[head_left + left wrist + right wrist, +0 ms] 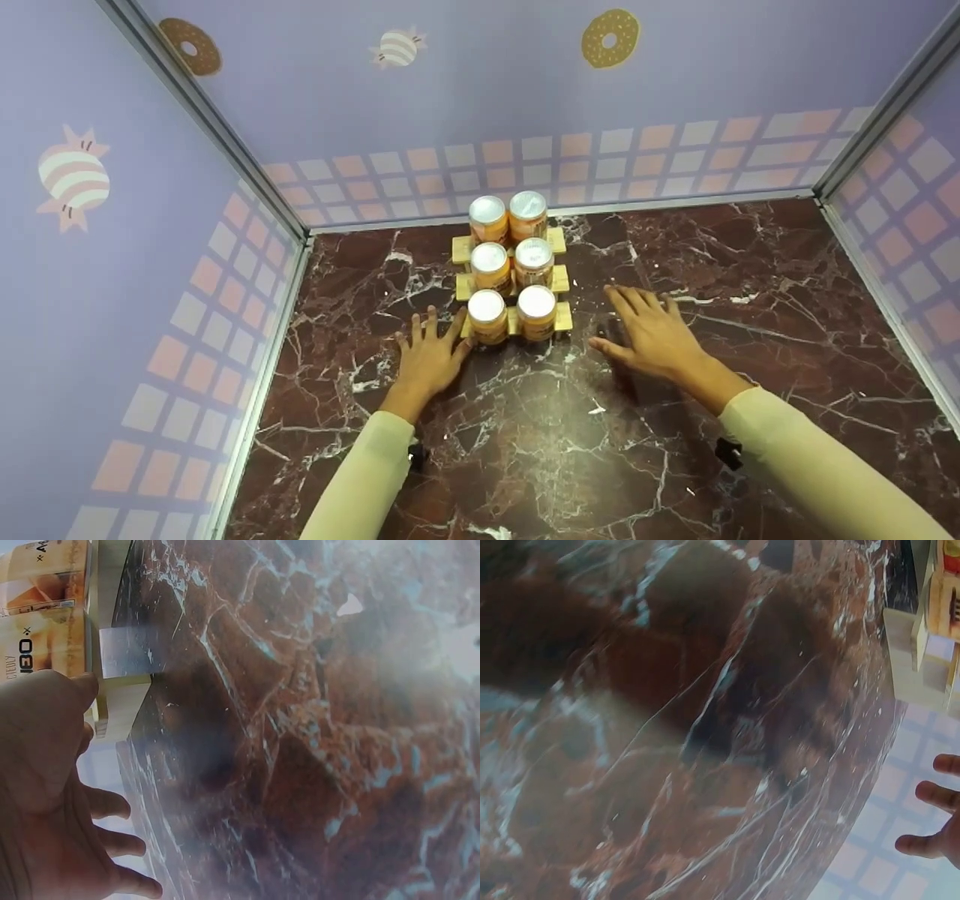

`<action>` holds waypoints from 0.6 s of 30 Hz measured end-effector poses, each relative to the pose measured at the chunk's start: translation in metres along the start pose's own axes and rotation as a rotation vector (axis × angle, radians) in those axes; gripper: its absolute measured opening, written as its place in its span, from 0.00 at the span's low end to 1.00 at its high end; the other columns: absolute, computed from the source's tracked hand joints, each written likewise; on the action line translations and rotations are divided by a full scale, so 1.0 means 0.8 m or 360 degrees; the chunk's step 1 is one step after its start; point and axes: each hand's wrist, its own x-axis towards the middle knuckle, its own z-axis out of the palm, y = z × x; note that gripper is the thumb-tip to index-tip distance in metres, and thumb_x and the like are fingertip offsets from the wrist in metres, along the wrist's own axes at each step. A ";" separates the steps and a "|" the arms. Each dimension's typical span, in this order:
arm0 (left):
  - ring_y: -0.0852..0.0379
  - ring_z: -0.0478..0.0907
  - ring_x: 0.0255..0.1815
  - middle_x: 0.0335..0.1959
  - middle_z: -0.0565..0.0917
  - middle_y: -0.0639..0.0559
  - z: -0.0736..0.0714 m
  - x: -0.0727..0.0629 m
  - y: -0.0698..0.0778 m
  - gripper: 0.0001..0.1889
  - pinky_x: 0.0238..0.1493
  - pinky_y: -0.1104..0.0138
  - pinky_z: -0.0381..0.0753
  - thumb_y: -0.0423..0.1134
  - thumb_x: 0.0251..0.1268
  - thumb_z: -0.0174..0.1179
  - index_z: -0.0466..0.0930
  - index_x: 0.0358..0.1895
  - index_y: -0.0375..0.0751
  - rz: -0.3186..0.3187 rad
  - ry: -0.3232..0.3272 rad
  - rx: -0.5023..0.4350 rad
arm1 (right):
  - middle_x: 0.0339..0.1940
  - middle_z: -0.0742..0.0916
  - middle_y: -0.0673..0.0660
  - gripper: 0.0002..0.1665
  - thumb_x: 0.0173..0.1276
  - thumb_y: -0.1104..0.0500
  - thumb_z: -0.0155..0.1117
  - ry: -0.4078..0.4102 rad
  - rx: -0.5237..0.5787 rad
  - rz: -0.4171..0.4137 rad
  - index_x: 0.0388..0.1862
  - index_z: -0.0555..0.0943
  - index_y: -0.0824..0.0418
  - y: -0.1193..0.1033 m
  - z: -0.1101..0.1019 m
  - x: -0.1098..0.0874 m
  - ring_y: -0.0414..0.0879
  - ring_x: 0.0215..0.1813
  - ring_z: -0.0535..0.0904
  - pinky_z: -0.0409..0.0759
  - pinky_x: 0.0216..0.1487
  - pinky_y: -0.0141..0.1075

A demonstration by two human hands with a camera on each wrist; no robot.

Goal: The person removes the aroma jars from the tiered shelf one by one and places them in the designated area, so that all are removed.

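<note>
Several orange cans with silvery lids, such as the front right can [537, 313], stand in paired rows on a pale wooden rack [563, 316]. Fingers spread, my left hand [429, 362] is at the rack's front left corner, thumb and index fingertip right by the front left can [487, 319]. From the left wrist, that hand [41, 765] overlaps a can [49, 637] with printed lettering, beside the wooden rack. My right hand [660, 337] is apart from the rack, over the tabletop to its right, fingers extended. Only some of its fingers [937, 796] show in the right wrist view.
The tabletop [525, 450] is dark red marble pattern with white veins. Purple panels with pink and white squares enclose it at the back wall [480, 90], left wall [112, 300] and right wall [919, 187]. Small white scraps lie near the right hand.
</note>
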 end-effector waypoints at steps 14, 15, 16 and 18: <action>0.23 0.45 0.92 0.92 0.56 0.36 0.049 0.036 -0.028 0.34 0.87 0.22 0.42 0.62 0.90 0.47 0.54 0.91 0.66 0.0131 0.0080 -0.0256 | 0.82 0.76 0.69 0.59 0.77 0.23 0.61 -0.0007 0.0055 -0.0030 0.89 0.62 0.62 -0.039 0.007 0.033 0.73 0.81 0.73 0.72 0.78 0.76; 0.23 0.47 0.91 0.91 0.57 0.36 0.050 0.037 -0.029 0.34 0.87 0.22 0.44 0.63 0.90 0.45 0.55 0.91 0.65 0.0156 0.0094 -0.0247 | 0.82 0.76 0.70 0.59 0.77 0.24 0.62 -0.0007 0.0062 -0.0033 0.89 0.62 0.63 -0.042 0.008 0.034 0.73 0.81 0.73 0.72 0.78 0.76; 0.23 0.48 0.91 0.91 0.59 0.37 0.052 0.038 -0.030 0.34 0.87 0.22 0.45 0.62 0.90 0.46 0.56 0.91 0.62 0.0179 0.0105 -0.0261 | 0.81 0.76 0.70 0.59 0.77 0.25 0.63 -0.0004 0.0064 -0.0040 0.89 0.63 0.63 -0.044 0.008 0.035 0.74 0.80 0.73 0.74 0.77 0.76; 0.23 0.51 0.90 0.90 0.62 0.37 0.053 0.040 -0.031 0.34 0.86 0.23 0.49 0.60 0.90 0.47 0.58 0.91 0.57 0.0228 0.0123 -0.0277 | 0.80 0.77 0.70 0.59 0.78 0.26 0.63 0.0000 0.0069 -0.0050 0.88 0.63 0.65 -0.048 0.009 0.038 0.74 0.80 0.73 0.75 0.75 0.75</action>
